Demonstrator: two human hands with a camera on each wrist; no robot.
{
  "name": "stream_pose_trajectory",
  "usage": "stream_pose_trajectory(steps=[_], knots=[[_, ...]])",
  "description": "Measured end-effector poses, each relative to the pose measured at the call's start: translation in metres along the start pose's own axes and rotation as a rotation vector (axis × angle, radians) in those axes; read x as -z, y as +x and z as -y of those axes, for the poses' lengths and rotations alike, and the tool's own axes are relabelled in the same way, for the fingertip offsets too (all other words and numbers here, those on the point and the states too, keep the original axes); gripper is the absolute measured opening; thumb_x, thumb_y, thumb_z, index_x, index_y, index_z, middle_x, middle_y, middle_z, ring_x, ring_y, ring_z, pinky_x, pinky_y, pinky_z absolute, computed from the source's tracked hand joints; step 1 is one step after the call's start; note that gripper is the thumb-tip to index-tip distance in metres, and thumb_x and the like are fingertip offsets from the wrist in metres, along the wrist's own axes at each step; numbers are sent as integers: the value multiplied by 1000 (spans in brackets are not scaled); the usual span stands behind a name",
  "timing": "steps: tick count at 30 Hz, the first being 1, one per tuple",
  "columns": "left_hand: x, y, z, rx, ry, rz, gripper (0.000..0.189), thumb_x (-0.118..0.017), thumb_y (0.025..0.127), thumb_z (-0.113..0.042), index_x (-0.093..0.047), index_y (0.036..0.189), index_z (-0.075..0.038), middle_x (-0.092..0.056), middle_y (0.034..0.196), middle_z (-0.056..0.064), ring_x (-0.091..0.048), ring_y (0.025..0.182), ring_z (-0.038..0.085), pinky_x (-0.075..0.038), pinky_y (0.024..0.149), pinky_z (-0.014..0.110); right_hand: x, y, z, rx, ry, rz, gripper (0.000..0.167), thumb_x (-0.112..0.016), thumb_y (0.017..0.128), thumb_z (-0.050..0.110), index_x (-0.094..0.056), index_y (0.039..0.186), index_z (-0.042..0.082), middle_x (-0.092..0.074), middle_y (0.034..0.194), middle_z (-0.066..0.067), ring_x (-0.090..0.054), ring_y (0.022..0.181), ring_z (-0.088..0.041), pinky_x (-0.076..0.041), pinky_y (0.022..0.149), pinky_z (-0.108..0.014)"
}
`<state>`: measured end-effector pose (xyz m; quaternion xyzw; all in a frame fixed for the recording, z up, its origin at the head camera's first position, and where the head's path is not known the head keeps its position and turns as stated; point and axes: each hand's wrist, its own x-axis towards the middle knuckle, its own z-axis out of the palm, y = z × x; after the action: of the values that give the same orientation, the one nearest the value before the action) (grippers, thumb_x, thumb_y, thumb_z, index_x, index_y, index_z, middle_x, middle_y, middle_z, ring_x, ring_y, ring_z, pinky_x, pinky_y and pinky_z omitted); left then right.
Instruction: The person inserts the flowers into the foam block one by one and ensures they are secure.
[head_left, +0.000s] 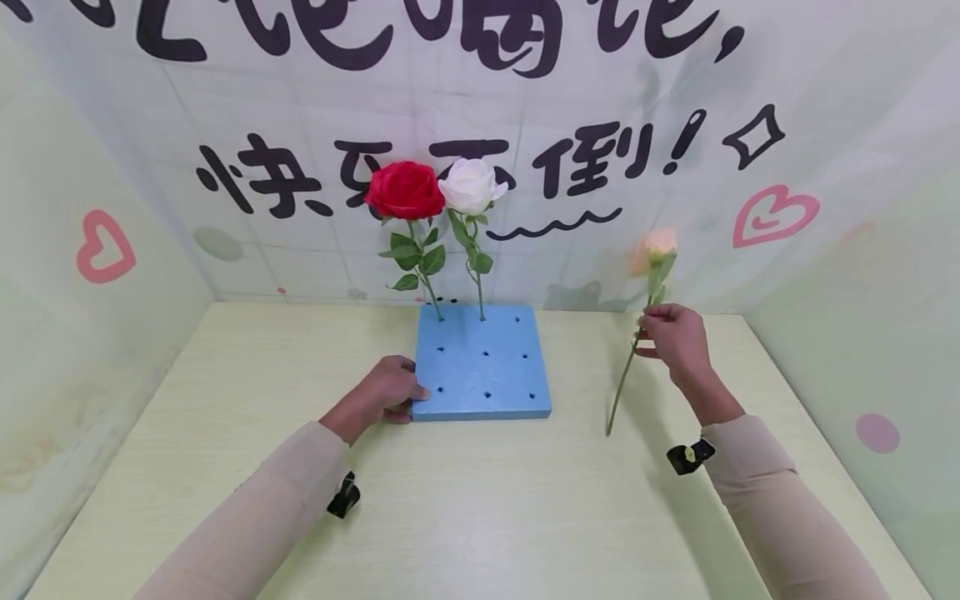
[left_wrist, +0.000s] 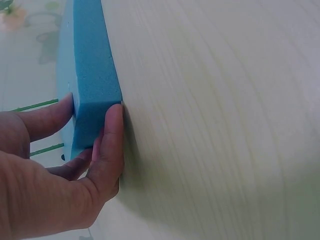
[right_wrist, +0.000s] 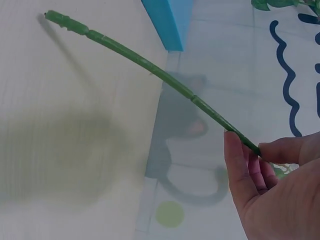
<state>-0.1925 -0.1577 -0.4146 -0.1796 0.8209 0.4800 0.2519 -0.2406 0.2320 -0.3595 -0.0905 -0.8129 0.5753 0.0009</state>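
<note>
A blue foam block [head_left: 504, 371] with several small holes lies on the table. My left hand [head_left: 387, 387] grips its near left corner, thumb on top and fingers at the side, as the left wrist view of the block [left_wrist: 95, 75] shows. A red rose [head_left: 407, 190] and a white rose [head_left: 472, 185] stand in two holes of its back row. To the right, my right hand [head_left: 677, 337] pinches the stem of a pale pink rose [head_left: 658, 243], bloom up and tilted. In the right wrist view the bare green stem [right_wrist: 145, 62] reaches away from the fingertips, its lower end off the block.
The pale wooden table [head_left: 480, 500] ends at a back wall sheet [head_left: 315, 250] with large black lettering. Side panels [head_left: 877, 350] enclose the left and right. Both sleeves carry small black devices [head_left: 691, 457] at the wrists.
</note>
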Motion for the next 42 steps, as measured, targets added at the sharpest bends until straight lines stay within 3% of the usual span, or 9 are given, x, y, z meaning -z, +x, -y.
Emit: stream_pose_trajectory(steps=[5, 10, 17, 32, 42], knots=[[0, -1, 1, -3, -1, -2, 56, -62, 92, -7, -38, 142, 0, -56, 101, 17, -58, 79, 25, -56, 58, 29, -6, -3, 9, 51, 48, -48, 19, -54, 95, 8, -53, 110, -3, -58, 84, 3, -64, 71, -6, -59, 62, -27], [0, -2, 2, -5, 5, -6, 56, -62, 92, -8, -38, 142, 1, -56, 103, 17, -58, 80, 25, -56, 58, 28, -13, -5, 18, 86, 31, -68, 26, -54, 96, 10, -52, 117, -5, -57, 96, -4, -64, 75, -6, -59, 64, -26], [0, -2, 2, -9, 2, -2, 56, -61, 93, -8, -38, 142, 0, -56, 104, 17, -58, 81, 25, -56, 59, 28, -22, -3, 28, 152, 55, -81, 22, -55, 95, 11, -55, 113, -1, -57, 102, -4, -63, 83, -12, -59, 68, -28], [-1, 0, 4, -13, -1, -12, 56, -62, 92, -6, -38, 143, 0, -55, 104, 18, -58, 82, 25, -57, 58, 30, -60, 7, 70, 283, 113, -19, 20, -58, 95, 11, -61, 110, -3, -65, 103, -12, -65, 88, -13, -59, 75, -28], [0, 1, 0, 2, 10, -11, 58, -62, 92, -8, -37, 144, -1, -54, 107, 17, -57, 86, 26, -56, 58, 28, -91, 19, 86, 301, 148, 43, 25, -55, 97, 9, -59, 115, -8, -61, 116, -26, -64, 99, -25, -59, 78, -30]])
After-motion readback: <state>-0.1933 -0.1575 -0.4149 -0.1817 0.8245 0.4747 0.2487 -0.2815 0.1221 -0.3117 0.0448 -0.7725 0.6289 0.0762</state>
